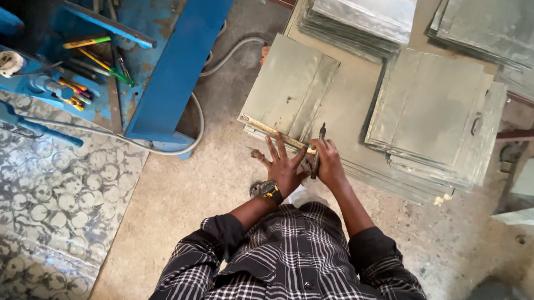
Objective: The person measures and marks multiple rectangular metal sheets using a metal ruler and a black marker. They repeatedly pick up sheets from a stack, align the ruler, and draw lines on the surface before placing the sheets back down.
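On flat grey metal sheet (290, 88), left hand (284, 166), thin ruler (273, 131).

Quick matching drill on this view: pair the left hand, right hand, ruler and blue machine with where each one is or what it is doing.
1. left hand
2. right hand
3. ruler
4. blue machine

a. lies along the near edge of a metal sheet
b. holds a dark marker
c. fingers spread, flat, watch on its wrist
d. stands at upper left, pens on it

Pairs: 1-c, 2-b, 3-a, 4-d
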